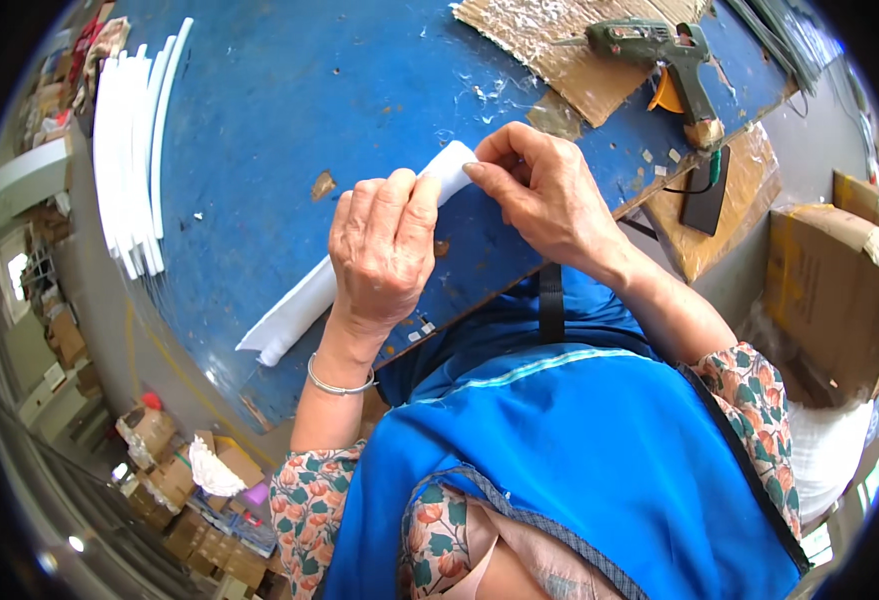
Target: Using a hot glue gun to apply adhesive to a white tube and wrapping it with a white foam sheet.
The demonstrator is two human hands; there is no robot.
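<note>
A long white foam strip [294,312] lies rolled into a tube on the blue table [289,100], slanting from lower left to upper right. My left hand [381,250] presses down over its middle, fingers curled around it. My right hand [534,195] pinches the strip's upper end [454,168] between thumb and fingers. A silver bangle [337,384] circles my left wrist.
A stack of white curved strips [131,150] lies at the table's left edge. A green glue gun [664,55] rests on cardboard [549,50] at the far right. Cardboard boxes [829,290] stand at the right, more boxes on the floor at lower left [189,480].
</note>
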